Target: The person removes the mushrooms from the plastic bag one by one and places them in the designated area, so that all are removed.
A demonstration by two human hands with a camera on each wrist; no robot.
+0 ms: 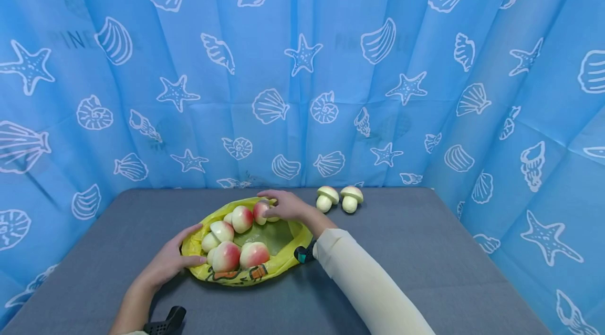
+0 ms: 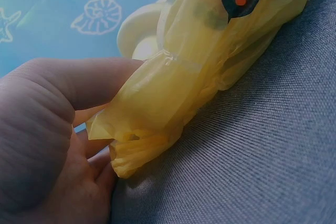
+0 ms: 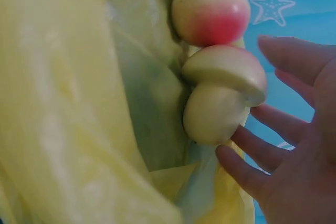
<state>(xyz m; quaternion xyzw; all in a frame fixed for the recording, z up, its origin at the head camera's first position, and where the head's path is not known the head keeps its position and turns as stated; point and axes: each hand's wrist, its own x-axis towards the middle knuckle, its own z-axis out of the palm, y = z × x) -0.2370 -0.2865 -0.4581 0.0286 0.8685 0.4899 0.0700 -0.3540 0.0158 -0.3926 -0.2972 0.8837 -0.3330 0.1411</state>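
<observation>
A yellow plastic bag [image 1: 283,261] lies wide-mouthed on the table with several toy mushrooms inside, their pale caps blushed pink. At the bag's left end, my left hand [image 1: 166,259] holds the plastic between thumb and fingers; in the left wrist view the thumb [image 2: 105,80] lies against the crumpled yellow side [image 2: 157,93]. My right hand [image 1: 289,206] reaches over the back rim. The right wrist view shows its fingers spread beside a mushroom [image 3: 215,108] inside the bag, not closed round it. Another mushroom [image 3: 212,11] sits just beyond that one.
Two more toy mushrooms [image 1: 327,198] [image 1: 351,198] stand upright near the table's back edge, right of the bag. The grey table [image 1: 406,251] meets a blue curtain [image 1: 302,83] with white shell prints behind it. Black wrist devices [image 1: 165,322] are strapped to both arms.
</observation>
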